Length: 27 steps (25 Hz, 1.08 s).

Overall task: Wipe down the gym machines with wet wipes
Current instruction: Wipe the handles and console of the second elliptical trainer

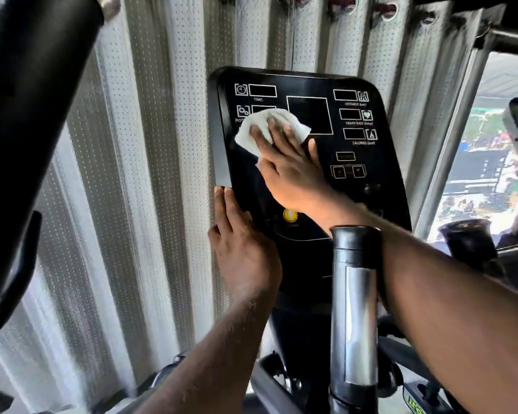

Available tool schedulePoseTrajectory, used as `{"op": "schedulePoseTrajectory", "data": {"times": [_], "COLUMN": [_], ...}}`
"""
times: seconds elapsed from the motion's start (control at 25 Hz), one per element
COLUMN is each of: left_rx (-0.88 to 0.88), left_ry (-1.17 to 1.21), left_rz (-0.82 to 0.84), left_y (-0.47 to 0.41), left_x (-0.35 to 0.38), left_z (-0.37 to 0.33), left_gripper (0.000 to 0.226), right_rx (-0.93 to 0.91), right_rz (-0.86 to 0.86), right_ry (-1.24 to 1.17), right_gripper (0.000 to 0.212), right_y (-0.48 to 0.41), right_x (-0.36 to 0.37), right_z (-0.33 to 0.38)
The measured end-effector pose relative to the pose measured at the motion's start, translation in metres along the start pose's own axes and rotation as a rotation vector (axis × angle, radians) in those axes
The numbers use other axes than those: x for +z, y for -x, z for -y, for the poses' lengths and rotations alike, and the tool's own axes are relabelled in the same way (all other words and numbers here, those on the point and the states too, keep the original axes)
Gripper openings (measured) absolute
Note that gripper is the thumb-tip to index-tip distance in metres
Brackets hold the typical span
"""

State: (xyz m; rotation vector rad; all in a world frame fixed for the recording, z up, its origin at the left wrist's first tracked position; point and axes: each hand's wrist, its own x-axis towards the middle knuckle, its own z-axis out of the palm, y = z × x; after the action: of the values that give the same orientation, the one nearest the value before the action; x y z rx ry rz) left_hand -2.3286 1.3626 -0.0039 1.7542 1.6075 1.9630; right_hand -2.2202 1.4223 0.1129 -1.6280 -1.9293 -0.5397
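At the far left a black padded bar (pixel 27 85) rises out of view, with a white dotted curtain (pixel 150 174) hanging behind it. My left hand (pixel 243 246) lies against the lower left edge of the machine's black console (pixel 311 82), fingers straight and together, holding nothing. Further up the panel's left side, the white wet wipe (pixel 260 127) is crumpled over the small readout boxes, beside the big middle screen. My right hand (pixel 287 168) presses it flat with fingers spread and straight, thumb out on the bare panel. My right forearm passes behind a black and chrome handle post (pixel 356 294). A bright window (pixel 485 162) fills the right edge.
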Motion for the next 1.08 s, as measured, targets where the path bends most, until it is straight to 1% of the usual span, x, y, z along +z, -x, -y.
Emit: {"op": "schedulePoseTrajectory", "data": {"times": [0.04, 0.08, 0.12, 0.16, 0.2, 0.24, 0.28, 0.32, 0.36, 0.4, 0.44, 0.48, 0.52, 0.56, 0.64, 0.68, 0.72, 0.76, 0.8, 0.84, 0.88, 0.92, 0.96, 1.0, 1.04, 1.08], "left_rx": [0.005, 0.016, 0.026, 0.027, 0.023, 0.021, 0.023, 0.026, 0.025, 0.016, 0.006, -0.004, -0.013, -0.012, -0.001, 0.006, 0.008, 0.0, -0.012, -0.018, -0.018, -0.015, -0.01, -0.002, 0.005, 0.01], "left_ry": [-0.003, -0.006, -0.003, -0.001, 0.0, 0.003, 0.004, 0.005, 0.004, 0.003, 0.006, 0.015, 0.025, 0.028, 0.021, 0.017, 0.014, 0.014, 0.017, 0.022, 0.027, 0.027, 0.027, 0.029, 0.033, 0.032], "left_rz": [-0.006, -0.013, -0.019, -0.029, -0.043, -0.052, -0.051, -0.039, -0.025, -0.017, -0.021, -0.027, -0.03, -0.026, -0.01, -0.008, -0.011, -0.015, -0.017, -0.016, -0.013, -0.016, -0.022, -0.027, -0.03, -0.03], "left_y": [-0.001, -0.001, -0.001, -0.001, -0.001, -0.002, -0.002, -0.001, -0.002, -0.001, -0.001, -0.001, 0.0, -0.001, -0.001, 0.0, 0.0, 0.0, 0.001, 0.001, 0.002, 0.001, 0.001, 0.0, -0.001, -0.001], "left_x": [-0.001, 0.0, 0.001, 0.002, 0.004, 0.005, 0.004, 0.003, 0.003, 0.003, 0.004, 0.004, 0.003, 0.003, 0.002, 0.001, 0.0, 0.0, -0.001, 0.0, 0.0, 0.0, 0.0, 0.001, 0.002, 0.002], "left_z": [0.001, 0.001, 0.001, 0.002, 0.003, 0.003, 0.003, 0.003, 0.003, 0.003, 0.002, 0.001, 0.001, 0.0, 0.0, 0.001, 0.0, -0.001, -0.002, -0.004, -0.004, -0.003, -0.001, 0.002, 0.002, 0.002], "left_gripper": [0.066, 0.066, 0.063, 0.059, 0.055, 0.052, 0.052, 0.054, 0.056, 0.056, 0.055, 0.052, 0.051, 0.051, 0.057, 0.063, 0.067, 0.067, 0.065, 0.063, 0.061, 0.058, 0.055, 0.053, 0.054, 0.055], "right_rx": [-0.038, 0.06, 0.321, 0.524, 0.596, 0.467, 0.172, -0.008, -0.07, -0.055, 0.153, 0.421, 0.551, 0.516, 0.059, -0.054, -0.045, 0.099, 0.384, 0.606, 0.673, 0.545, 0.248, -0.041, -0.178, -0.191], "right_rz": [-0.018, -0.041, -0.035, -0.013, -0.014, -0.057, -0.059, -0.071, -0.065, -0.095, -0.116, -0.107, -0.069, -0.151, -0.18, -0.169, -0.133, -0.123, -0.153, -0.096, -0.076, -0.11, -0.148, -0.134, -0.069, -0.036], "right_ry": [0.046, 0.086, 0.096, 0.078, 0.07, 0.072, 0.119, 0.132, 0.12, 0.155, 0.128, 0.057, -0.007, -0.037, 0.075, 0.109, 0.137, 0.099, -0.001, -0.018, -0.007, 0.009, 0.067, 0.079, 0.091, 0.089], "right_gripper": [0.062, 0.064, 0.069, 0.074, 0.078, 0.079, 0.077, 0.073, 0.069, 0.068, 0.069, 0.071, 0.07, 0.069, 0.069, 0.068, 0.067, 0.068, 0.069, 0.071, 0.071, 0.07, 0.068, 0.065, 0.062, 0.06], "right_y": [0.009, 0.003, -0.007, -0.017, -0.018, -0.011, 0.002, 0.018, 0.035, 0.043, 0.042, 0.035, 0.039, 0.048, 0.086, 0.103, 0.11, 0.105, 0.093, 0.084, 0.08, 0.08, 0.083, 0.088, 0.082, 0.064], "right_x": [0.001, 0.001, -0.007, -0.014, -0.018, -0.015, -0.005, 0.01, 0.011, 0.01, -0.001, -0.008, -0.015, -0.01, 0.026, 0.033, 0.031, 0.02, 0.008, -0.001, -0.004, 0.001, 0.012, 0.025, 0.027, 0.016], "right_z": [-0.01, -0.039, -0.071, -0.091, -0.089, -0.071, -0.042, -0.029, -0.024, -0.037, -0.061, -0.081, -0.077, -0.066, -0.019, -0.018, -0.033, -0.056, -0.081, -0.091, -0.085, -0.064, -0.033, -0.006, 0.003, -0.001]}}
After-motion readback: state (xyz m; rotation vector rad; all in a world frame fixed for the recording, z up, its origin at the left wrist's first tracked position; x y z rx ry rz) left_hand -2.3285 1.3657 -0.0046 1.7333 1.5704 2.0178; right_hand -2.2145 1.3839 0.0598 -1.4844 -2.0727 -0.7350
